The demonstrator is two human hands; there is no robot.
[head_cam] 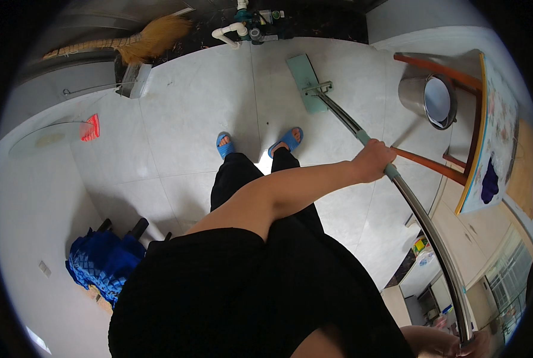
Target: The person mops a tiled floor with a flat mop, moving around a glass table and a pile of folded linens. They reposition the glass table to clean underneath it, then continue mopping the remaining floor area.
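Observation:
A long metal mop handle (421, 210) runs from the lower right corner up to a flat mop head (307, 83) with a green pad or plate, which lies on the light floor tiles (194, 112). My left hand (373, 161) is closed around the green grip at the handle's middle, with the arm reaching across my body. At the lower right rim, my right hand (465, 345) holds the top end of the handle, partly cut off by the picture's edge. My feet, in blue slippers (224, 145), stand apart below the mop head.
A metal bucket (416, 96) stands beside a wooden-legged table (490, 134) on the right. White pipes (230, 32) rise at the top. A straw broom (152, 40) lies upper left, above a red dustpan-like piece (90, 128). Blue cloth (107, 264) covers something lower left.

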